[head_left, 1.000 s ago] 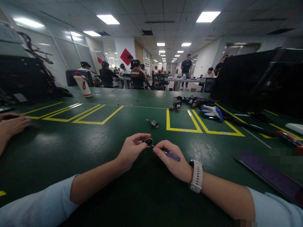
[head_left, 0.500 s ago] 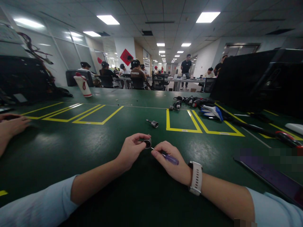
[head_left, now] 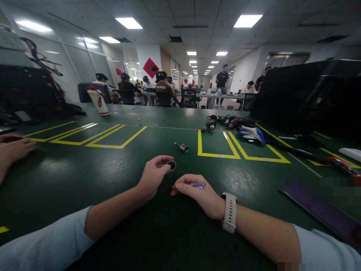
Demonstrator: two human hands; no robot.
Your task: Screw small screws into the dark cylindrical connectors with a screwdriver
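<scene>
Between the thumb and fingers of my left hand [head_left: 153,175] is a small round metal cup-shaped part [head_left: 172,165], its dark hollow end facing me. My right hand [head_left: 196,192], with a pale watch on the wrist, is closed around a small screwdriver [head_left: 199,185] with a clear purple handle. Its thin shaft points left, below the metal part and apart from it; the tip is hard to make out. Beyond both hands, a similar metal cup with a stem [head_left: 182,147] lies on its side on the green table [head_left: 118,195].
Yellow tape outlines [head_left: 220,156] mark the table. Right of centre lie black cabled parts [head_left: 222,120] and a blue-white glove [head_left: 252,134]. A dark flat device [head_left: 318,210] is at right, a white cup [head_left: 99,101] at back left. Another person's hand [head_left: 15,150] rests at far left.
My right hand has moved down and left, drawing the screwdriver away from the metal part. My left hand has shifted slightly up and left with the part.
</scene>
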